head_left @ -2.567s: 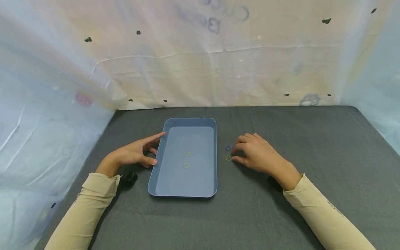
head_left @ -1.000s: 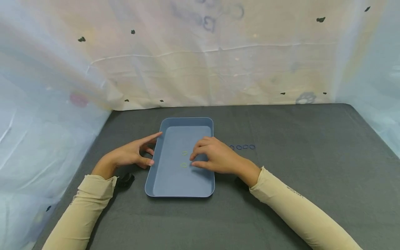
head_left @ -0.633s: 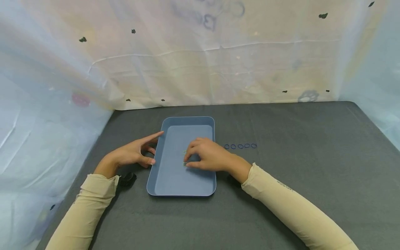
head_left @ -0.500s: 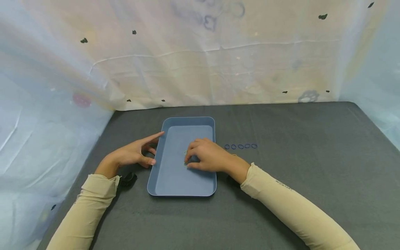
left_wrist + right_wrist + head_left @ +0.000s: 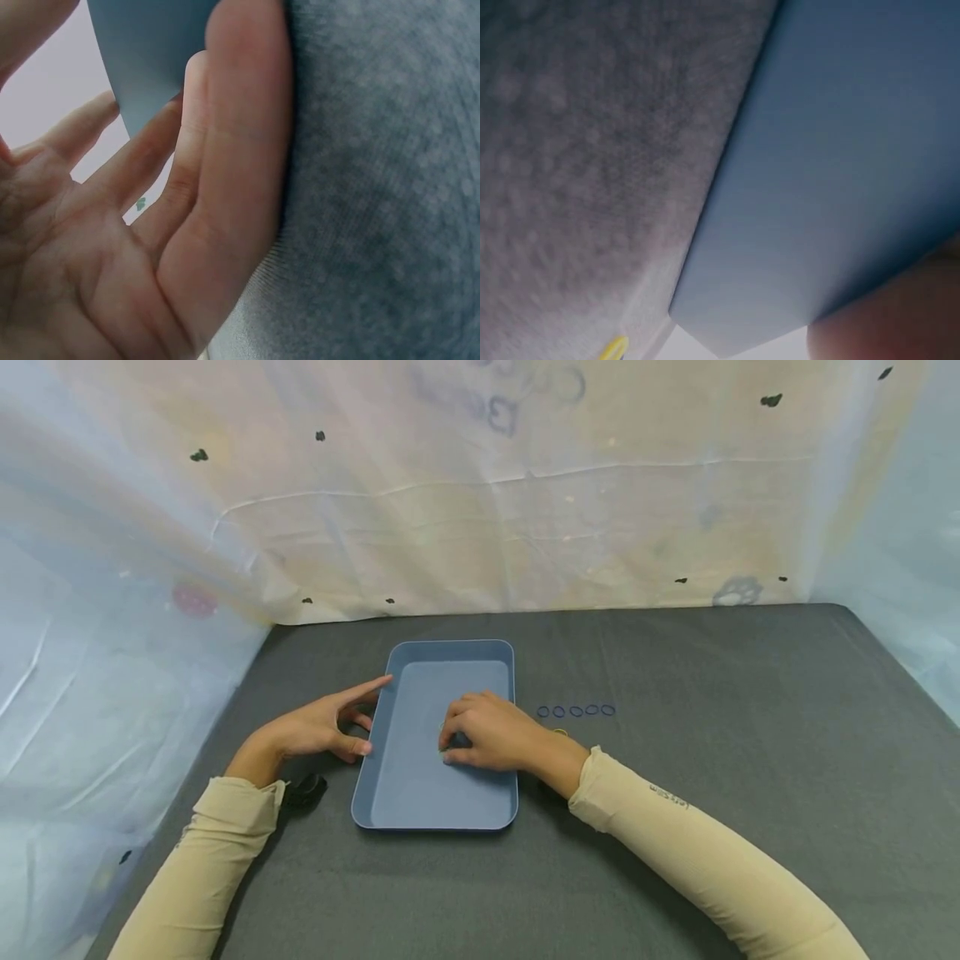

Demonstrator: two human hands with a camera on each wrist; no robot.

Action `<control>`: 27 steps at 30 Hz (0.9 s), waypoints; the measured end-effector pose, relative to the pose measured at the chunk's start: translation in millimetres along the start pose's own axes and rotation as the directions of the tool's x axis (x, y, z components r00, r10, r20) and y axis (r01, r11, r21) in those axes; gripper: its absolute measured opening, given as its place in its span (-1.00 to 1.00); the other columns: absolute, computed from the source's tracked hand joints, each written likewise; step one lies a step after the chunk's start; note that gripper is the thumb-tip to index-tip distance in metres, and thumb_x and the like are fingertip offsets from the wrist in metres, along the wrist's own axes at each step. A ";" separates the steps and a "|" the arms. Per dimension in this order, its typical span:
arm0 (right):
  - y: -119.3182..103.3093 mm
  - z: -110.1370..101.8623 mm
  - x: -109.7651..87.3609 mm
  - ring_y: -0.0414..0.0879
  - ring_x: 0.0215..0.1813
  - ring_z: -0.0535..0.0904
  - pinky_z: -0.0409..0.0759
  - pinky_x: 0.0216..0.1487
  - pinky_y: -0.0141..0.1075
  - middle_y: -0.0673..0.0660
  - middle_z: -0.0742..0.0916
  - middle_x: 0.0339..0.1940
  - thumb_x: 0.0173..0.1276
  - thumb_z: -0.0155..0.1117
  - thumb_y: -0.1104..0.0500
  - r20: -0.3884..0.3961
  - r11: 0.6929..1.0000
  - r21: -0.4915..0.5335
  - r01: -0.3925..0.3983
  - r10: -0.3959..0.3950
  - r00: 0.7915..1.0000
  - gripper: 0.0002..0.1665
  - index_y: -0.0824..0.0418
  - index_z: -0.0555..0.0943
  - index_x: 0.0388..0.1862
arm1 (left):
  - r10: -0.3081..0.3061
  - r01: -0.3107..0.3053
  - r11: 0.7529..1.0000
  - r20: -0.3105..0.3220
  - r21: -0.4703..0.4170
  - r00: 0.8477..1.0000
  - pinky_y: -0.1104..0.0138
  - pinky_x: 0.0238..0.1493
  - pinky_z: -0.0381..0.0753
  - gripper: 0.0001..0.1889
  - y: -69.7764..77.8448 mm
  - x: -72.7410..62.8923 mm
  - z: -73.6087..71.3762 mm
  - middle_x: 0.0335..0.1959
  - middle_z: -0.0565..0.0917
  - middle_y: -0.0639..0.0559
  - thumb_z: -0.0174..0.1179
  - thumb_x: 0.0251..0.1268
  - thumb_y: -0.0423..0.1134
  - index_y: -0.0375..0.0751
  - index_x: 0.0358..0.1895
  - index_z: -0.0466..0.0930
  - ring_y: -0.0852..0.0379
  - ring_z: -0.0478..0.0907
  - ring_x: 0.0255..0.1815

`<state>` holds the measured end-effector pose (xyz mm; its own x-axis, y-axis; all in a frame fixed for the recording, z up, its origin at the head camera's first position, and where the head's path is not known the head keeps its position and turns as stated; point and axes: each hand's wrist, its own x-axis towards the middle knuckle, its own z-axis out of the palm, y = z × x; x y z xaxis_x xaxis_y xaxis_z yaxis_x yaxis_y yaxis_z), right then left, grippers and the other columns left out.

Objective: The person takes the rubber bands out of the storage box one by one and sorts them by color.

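Note:
A blue-grey rectangular tray [image 5: 412, 802] lies on the table. My left hand [image 5: 318, 727] rests against its left side, index finger and thumb spread along the rim; in the left wrist view the fingers [image 5: 240, 135] lie fairly straight beside the tray wall. My right hand [image 5: 491, 731] reaches into the tray, thumb and index fingertips closed at a small yellow-green rubber band [image 5: 441, 750], mostly covered by them. A second yellow-green band just beyond is nearly hidden by the fingers. In the right wrist view the tray wall [image 5: 840, 150] fills much of the picture; the fingertips are not seen.
Right of the tray, several blue rubber bands [image 5: 576, 712] lie in a row on the grey tablecloth [image 5: 712, 718]. A yellow band [image 5: 560, 732] shows partly behind my right wrist. A patterned curtain [image 5: 450, 527] hangs behind the table.
My right hand has gone left from the bands on the table into the tray, and its thumb and index finger have closed on the nearer yellow-green band. The left hand has stayed put.

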<state>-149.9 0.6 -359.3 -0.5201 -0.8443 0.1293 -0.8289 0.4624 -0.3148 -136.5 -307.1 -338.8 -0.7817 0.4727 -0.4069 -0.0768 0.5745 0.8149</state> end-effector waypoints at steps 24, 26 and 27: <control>-3.5 -2.7 -0.5 -0.22 -0.16 0.50 0.42 0.14 -0.16 -0.18 0.71 -0.27 0.29 0.44 -0.06 -0.059 1.000 0.014 0.007 -0.007 0.998 -0.91 -0.13 0.73 -0.39 | 0.001 -0.001 1.000 -0.011 0.001 1.000 0.11 -0.13 0.69 0.12 1.4 -2.4 1.0 0.60 -0.07 -0.28 0.44 0.19 -0.22 0.25 0.64 -0.22 -0.27 0.35 0.33; -3.6 -3.5 -1.7 -0.22 -0.16 0.51 0.41 0.10 -0.17 -0.18 0.71 -0.28 0.28 0.45 -0.05 -0.072 1.000 0.017 0.014 -0.013 0.997 -0.91 -0.13 0.73 -0.40 | 0.001 -0.001 1.000 -0.010 0.001 1.000 0.12 -0.14 0.69 0.12 2.0 -2.1 1.3 0.60 -0.06 -0.28 0.44 0.19 -0.22 0.26 0.63 -0.22 -0.26 0.35 0.33; -3.8 -3.8 -2.2 -0.22 -0.16 0.51 0.41 0.09 -0.18 -0.18 0.71 -0.28 0.28 0.45 -0.04 -0.079 1.000 0.019 0.017 -0.016 0.997 -0.91 -0.13 0.73 -0.40 | 0.002 -0.002 1.000 -0.010 0.002 1.000 0.12 -0.14 0.69 0.12 2.1 -2.1 1.2 0.60 -0.06 -0.28 0.44 0.19 -0.22 0.25 0.63 -0.22 -0.26 0.35 0.33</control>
<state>-146.4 1.8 -354.8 -0.5218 -0.8273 0.2082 -0.8337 0.4428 -0.3300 -134.2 -306.1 -336.7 -0.7883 0.4668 -0.4009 -0.0740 0.5749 0.8149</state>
